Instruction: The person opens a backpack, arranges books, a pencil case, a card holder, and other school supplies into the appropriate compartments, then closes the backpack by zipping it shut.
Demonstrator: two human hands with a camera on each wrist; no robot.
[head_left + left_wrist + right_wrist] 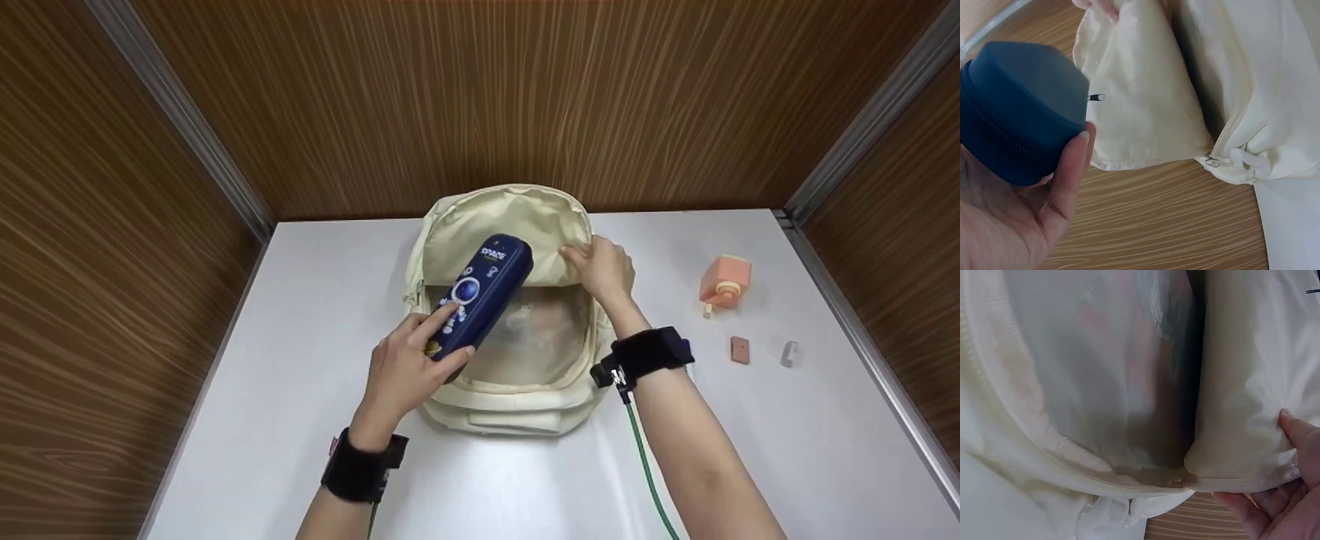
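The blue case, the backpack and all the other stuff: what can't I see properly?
Inside the blue case: its outside hides it in the left wrist view.
Pinkish shapes in the backpack: too blurred to name in the right wrist view.
The right hand: cut off by the picture's edge there.
Details on the small brown block: too tiny in the head view.

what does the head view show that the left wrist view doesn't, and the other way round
Only the head view shows the peach bottle, brown block and small clear piece on the table's right side, plus the SPACE lettering on the navy case.

Only the left wrist view clearly shows the case's zip teeth and zip pull.

Both show the left hand holding the case, the cream backpack, and the right hand at its raised flap, though the left wrist view catches only that hand's fingers.
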